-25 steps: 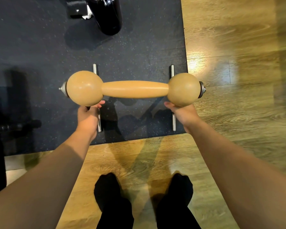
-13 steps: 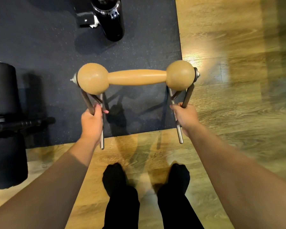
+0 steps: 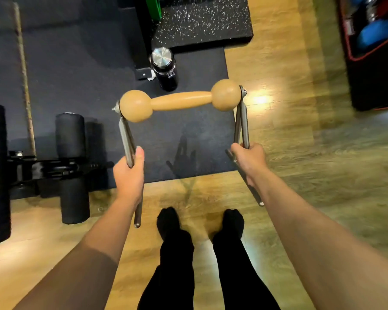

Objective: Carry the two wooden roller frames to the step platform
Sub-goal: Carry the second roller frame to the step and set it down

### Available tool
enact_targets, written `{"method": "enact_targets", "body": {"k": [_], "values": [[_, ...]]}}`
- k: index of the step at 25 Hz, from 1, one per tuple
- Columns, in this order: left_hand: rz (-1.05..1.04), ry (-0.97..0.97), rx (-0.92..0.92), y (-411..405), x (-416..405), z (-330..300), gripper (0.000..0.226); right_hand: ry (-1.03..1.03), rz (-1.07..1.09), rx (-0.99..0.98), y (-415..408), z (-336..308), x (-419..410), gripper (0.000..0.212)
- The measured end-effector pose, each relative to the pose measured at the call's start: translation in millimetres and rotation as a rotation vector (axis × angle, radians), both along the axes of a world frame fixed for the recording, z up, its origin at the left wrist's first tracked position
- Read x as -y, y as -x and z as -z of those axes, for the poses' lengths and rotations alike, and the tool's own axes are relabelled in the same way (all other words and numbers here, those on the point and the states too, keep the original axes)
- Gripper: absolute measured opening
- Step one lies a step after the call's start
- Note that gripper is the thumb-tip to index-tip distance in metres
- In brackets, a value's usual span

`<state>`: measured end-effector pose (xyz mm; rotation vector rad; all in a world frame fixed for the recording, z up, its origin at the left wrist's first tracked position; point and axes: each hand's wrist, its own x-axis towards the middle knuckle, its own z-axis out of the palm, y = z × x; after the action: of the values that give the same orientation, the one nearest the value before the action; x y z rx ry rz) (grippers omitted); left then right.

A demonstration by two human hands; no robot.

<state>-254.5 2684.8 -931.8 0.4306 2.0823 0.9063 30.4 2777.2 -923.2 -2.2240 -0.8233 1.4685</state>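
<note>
A person in black trousers (image 3: 177,276) stands on a wood floor (image 3: 300,153). The left hand (image 3: 128,175) and right hand (image 3: 250,159) are each clamped on a metal leg of a roller frame (image 3: 180,100), held off the floor with its wooden roller away from the body, above a dark mat (image 3: 76,70). Beyond it, a steel-capped bottle (image 3: 164,68) stands beside a speckled platform (image 3: 202,19). Black foam rollers (image 3: 71,135) stand at left.

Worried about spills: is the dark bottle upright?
Upright: the bottle stands on the black mat, steel cap facing up.
</note>
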Motion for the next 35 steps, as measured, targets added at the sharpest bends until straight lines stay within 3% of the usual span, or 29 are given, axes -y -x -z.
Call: {"method": "enact_targets", "body": {"k": [7, 11, 14, 19, 22, 26, 29, 35], "values": [[0.025, -0.209, -0.036, 10.3, -35.7, -191.0, 0.056, -0.179, 0.013, -0.07, -0.5, -199.1, -31.0, 0.016], [0.018, -0.339, -0.062, 18.6, -60.5, -336.1, 0.059, -0.325, -0.01, -0.086, 5.3, -346.1, -56.1, 0.022], [-0.011, -0.455, -0.114, 25.5, -79.3, -448.6, 0.049, -0.435, -0.006, -0.103, 13.9, -460.6, -74.1, 0.025], [0.015, -0.76, -0.103, 32.3, -108.6, -606.6, 0.045, -0.711, -0.034, -0.22, 24.2, -623.8, -106.9, 0.029], [-0.005, -0.881, -0.201, 39.1, -111.8, -694.9, 0.048, -0.877, -0.07, -0.279, 26.4, -714.0, -114.1, 0.028], [-0.056, -0.992, -0.319, 46.5, -97.1, -793.3, 0.053, -1.016, -0.148, -0.418, 37.3, -805.3, -116.2, 0.035], [-0.119, -1.09, -0.285, 57.0, -72.6, -849.4, 0.042, -1.076, -0.243, -0.554, 56.5, -863.4, -113.6, 0.038], [-0.228, -1.173, -0.3, 82.2, 10.2, -917.5, 0.029, -1.109, -0.426, -0.731, 119.6, -927.0, -92.1, 0.038]]}}
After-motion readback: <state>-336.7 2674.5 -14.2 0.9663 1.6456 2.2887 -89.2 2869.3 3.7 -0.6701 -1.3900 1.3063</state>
